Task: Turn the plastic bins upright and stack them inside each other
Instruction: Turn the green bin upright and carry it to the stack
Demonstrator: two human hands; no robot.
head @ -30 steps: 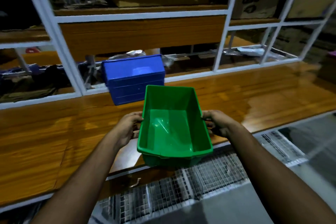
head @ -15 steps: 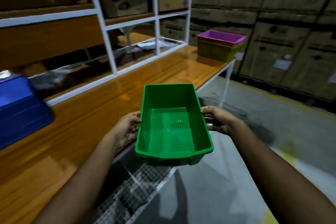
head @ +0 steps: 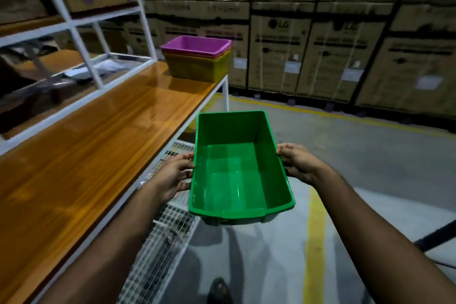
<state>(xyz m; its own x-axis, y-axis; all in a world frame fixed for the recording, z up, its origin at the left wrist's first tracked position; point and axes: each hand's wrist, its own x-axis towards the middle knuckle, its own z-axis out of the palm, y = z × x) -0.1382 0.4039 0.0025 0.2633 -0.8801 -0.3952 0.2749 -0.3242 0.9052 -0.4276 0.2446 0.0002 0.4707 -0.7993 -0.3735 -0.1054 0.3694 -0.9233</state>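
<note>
Both arms reach forward — left hand (head: 174, 175) and right hand (head: 297, 164) grip the upright green bin's (head: 240, 173) long sides, fingertips hidden under its rim.

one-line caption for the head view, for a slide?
Both hands, left hand and right hand, carry an upright green bin toward the stacked bins at the workbench end.

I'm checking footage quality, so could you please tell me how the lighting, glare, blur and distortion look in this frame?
Head view: dim overall; the green bin, gripped by the left hand and right hand, is sharp and glossy; glare streaks the wooden tabletop; the stacked bins and cardboard boxes behind look soft; wide-angle distortion bends the white shelf frame; arm shadows fall on the floor.
</note>
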